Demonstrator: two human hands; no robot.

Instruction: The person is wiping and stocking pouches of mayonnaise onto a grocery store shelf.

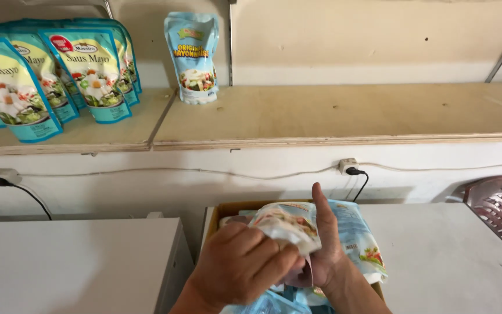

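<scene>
Both hands meet at about 6 o'clock in the view, clamped together on one sauce pouch (286,224) held above an open cardboard box (219,212). The left hand (239,264) curls its fingers over the pouch's near side; the right hand (323,256) grips from behind, thumb pointing up toward 12 o'clock. More light-blue pouches (358,238) lie in the box at 3 o'clock of the hands. On the wooden shelf (344,113) above, a single blue mayonnaise pouch (193,58) stands at 11 o'clock, with a row of yellow-and-blue pouches (47,75) at 10 o'clock. The white bench (454,256) carries the box.
</scene>
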